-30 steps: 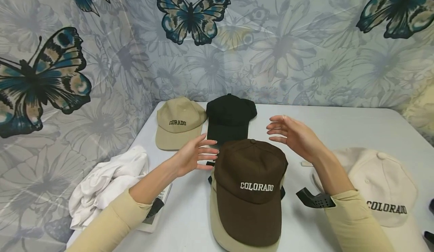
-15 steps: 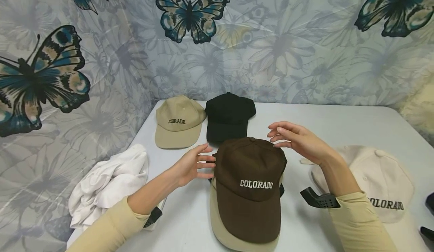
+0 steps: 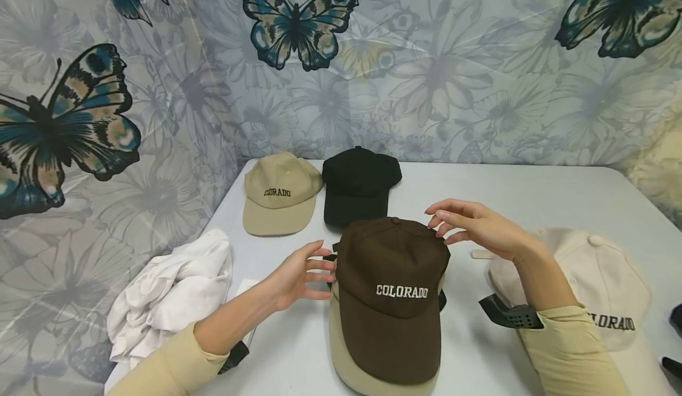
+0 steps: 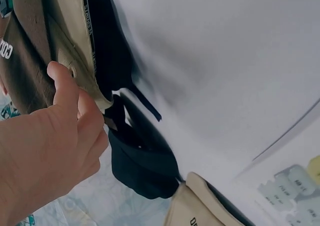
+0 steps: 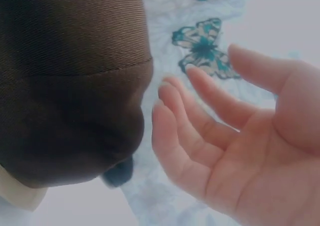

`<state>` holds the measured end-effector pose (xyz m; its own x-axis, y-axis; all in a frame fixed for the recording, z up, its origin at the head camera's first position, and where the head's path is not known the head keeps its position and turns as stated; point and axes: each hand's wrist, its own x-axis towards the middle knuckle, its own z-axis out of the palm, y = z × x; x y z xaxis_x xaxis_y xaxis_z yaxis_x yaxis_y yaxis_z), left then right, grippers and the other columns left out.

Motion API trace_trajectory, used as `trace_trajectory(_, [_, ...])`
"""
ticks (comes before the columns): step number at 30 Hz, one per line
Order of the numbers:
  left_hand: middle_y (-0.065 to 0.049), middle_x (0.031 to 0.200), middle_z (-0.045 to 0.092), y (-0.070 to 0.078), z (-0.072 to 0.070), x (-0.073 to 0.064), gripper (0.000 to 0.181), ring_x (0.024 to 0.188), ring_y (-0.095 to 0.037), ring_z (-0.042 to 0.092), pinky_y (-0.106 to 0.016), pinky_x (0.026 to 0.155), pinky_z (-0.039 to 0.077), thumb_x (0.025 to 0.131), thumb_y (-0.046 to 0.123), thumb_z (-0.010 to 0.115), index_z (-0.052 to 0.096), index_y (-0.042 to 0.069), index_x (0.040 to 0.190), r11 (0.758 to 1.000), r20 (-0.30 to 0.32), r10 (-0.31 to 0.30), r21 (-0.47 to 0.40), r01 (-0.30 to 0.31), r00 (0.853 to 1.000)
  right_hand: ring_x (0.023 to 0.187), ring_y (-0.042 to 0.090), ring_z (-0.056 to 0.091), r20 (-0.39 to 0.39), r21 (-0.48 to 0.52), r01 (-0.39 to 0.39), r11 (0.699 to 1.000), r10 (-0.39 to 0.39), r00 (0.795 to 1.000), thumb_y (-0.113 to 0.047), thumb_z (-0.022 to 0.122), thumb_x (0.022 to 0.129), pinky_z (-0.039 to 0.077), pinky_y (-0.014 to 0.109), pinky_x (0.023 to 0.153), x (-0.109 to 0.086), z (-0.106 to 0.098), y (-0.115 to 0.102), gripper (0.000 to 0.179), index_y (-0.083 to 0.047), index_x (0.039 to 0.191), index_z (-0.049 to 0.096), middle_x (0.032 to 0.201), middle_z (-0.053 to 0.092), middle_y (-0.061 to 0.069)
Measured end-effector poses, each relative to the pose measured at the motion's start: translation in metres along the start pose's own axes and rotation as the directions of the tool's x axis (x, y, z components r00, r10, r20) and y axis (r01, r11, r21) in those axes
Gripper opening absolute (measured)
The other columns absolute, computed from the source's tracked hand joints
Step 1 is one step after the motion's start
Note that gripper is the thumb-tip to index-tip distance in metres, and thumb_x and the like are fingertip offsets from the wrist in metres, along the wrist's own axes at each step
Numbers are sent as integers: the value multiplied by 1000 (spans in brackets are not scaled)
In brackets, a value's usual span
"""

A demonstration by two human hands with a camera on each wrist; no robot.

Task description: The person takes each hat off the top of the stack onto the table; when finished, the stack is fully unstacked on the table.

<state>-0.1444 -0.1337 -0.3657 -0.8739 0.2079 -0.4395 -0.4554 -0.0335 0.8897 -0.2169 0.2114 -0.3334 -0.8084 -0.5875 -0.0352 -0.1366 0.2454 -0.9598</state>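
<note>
A brown cap (image 3: 391, 319) with white COLORADO lettering tops a stack at the front middle of the table. Beneath it a beige cap (image 3: 346, 360) shows at the brim, and the left wrist view shows a dark cap (image 4: 102, 40) lower down. My left hand (image 3: 301, 274) is beside the stack's left side, fingers spread and relaxed, fingertips right at the cap's edge. On the other side my right hand (image 3: 474, 227) hovers at the crown's upper right, fingers loosely bent. In the right wrist view a gap separates those fingers (image 5: 165, 131) from the brown cap.
Behind the stack sit a tan cap (image 3: 279, 198) and a black cap (image 3: 356, 186). A cream cap (image 3: 597, 283) lies at the right, by the right forearm. White crumpled cloth (image 3: 176, 283) lies at the left, next to a flat printed item (image 4: 295, 191).
My right hand has come down toward the brown cap's crown, its fingers bending more. My left hand has lowered slightly along the stack's left side. The caps stay in place.
</note>
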Motion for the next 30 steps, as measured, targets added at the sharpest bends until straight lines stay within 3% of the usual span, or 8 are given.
trace_trajectory(11, [-16, 116, 56, -12, -2, -13, 60, 99, -26, 60, -47, 78, 53, 97, 47, 40, 41, -1, 134, 998, 11, -37, 48, 36, 999, 94, 29, 61, 48, 18, -85, 996, 84, 995, -26, 49, 102, 52, 43, 83, -4, -4, 1, 39, 6, 124, 51, 108, 54, 24])
trace_trajectory(16, [-14, 113, 56, -17, -3, -16, 61, 95, -24, 61, -46, 77, 53, 97, 49, 40, 41, -2, 131, 998, 41, -48, 41, 46, 998, 96, 29, 63, 76, 48, -121, 991, 117, 990, -26, 46, 102, 52, 42, 84, -4, -6, 1, 45, 12, 128, 48, 109, 58, 22])
trace_trajectory(22, [-13, 110, 57, -23, -4, -21, 63, 94, -23, 62, -46, 76, 53, 97, 50, 39, 41, -3, 130, 998, 80, -56, 34, 54, 995, 95, 28, 65, 86, 31, -167, 985, 164, 983, -28, 47, 102, 52, 38, 85, -7, -8, -3, 46, 10, 128, 50, 109, 62, 19])
trace_trajectory(30, [-12, 109, 59, -29, -1, -24, 64, 97, -25, 62, -49, 77, 53, 97, 52, 37, 39, -3, 131, 996, 160, -75, 50, 67, 984, 96, 26, 65, 131, 67, -146, 987, 137, 982, -24, 46, 103, 51, 39, 86, -8, -8, 2, 44, 13, 127, 50, 108, 63, 19])
